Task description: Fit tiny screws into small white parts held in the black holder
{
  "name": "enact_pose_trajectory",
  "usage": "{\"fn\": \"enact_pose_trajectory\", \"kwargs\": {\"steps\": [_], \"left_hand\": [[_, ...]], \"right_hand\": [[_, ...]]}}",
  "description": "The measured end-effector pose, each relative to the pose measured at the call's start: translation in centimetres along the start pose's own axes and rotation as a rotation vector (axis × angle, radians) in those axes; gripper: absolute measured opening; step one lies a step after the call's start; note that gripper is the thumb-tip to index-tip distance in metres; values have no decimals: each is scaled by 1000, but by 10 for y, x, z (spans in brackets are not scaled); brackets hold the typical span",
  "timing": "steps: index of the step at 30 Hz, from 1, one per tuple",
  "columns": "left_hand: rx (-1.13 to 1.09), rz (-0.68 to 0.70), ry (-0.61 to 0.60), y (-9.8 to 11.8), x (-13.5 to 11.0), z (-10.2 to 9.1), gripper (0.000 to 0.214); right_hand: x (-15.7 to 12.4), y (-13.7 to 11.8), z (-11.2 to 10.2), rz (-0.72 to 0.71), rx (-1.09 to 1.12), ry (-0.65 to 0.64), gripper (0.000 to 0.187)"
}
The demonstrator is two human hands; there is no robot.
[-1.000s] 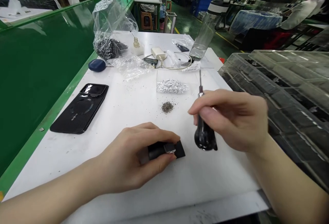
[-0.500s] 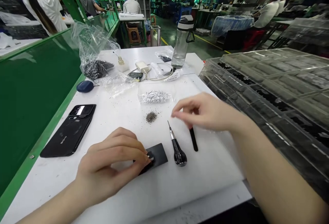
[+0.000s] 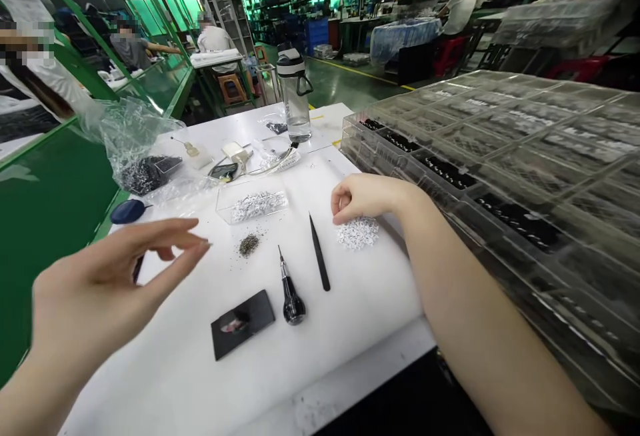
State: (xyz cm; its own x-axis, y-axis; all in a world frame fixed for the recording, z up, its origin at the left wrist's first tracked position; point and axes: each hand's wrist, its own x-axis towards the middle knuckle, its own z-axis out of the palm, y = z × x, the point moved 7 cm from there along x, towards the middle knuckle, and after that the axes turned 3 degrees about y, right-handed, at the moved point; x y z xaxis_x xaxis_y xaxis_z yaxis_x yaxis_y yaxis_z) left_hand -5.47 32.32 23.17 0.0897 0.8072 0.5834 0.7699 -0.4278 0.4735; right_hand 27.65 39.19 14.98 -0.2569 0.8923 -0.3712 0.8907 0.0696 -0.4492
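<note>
My left hand (image 3: 110, 283) is raised over the left of the table, its thumb and a fingertip pinched around a tiny speck too small to name. My right hand (image 3: 370, 196) touches the edge of a loose pile of small white pieces (image 3: 357, 233); its fingers are curled closed, and whatever they may hold is hidden. Between the hands lie black tweezers (image 3: 319, 253) and a screwdriver (image 3: 291, 296) with a dark handle. Nearer me is a flat black block (image 3: 260, 309) with a shiny patch. Tiny dark screws (image 3: 249, 245) form a small heap.
A clear box (image 3: 225, 213) of white pieces stands behind the screws. Farther back are a water bottle (image 3: 299, 99), a white adapter (image 3: 236, 151) with cable and a plastic bag (image 3: 137, 136). Stacked compartment trays (image 3: 480, 149) line the right side. Other people sit in the background.
My left hand has lifted off the black block and moved left. My right hand has moved from beside the tweezers to the white pile. The view has turned right.
</note>
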Motion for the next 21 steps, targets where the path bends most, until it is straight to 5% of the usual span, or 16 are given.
{"fn": "enact_pose_trajectory", "kwargs": {"steps": [3, 7, 10, 17, 21], "left_hand": [[87, -49, -74, 3, 36, 27, 28], [169, -96, -237, -18, 74, 71, 27], [176, -83, -258, -32, 80, 79, 28], [64, 26, -216, -6, 23, 25, 22], [-48, 99, -314, 15, -34, 20, 17]], "right_hand": [[5, 3, -2, 24, -9, 52, 31], [9, 10, -7, 87, -26, 163, 33], [8, 11, -8, 110, -33, 188, 33], [1, 4, -8, 79, -4, 157, 30], [0, -2, -8, 65, 34, 160, 28]]}}
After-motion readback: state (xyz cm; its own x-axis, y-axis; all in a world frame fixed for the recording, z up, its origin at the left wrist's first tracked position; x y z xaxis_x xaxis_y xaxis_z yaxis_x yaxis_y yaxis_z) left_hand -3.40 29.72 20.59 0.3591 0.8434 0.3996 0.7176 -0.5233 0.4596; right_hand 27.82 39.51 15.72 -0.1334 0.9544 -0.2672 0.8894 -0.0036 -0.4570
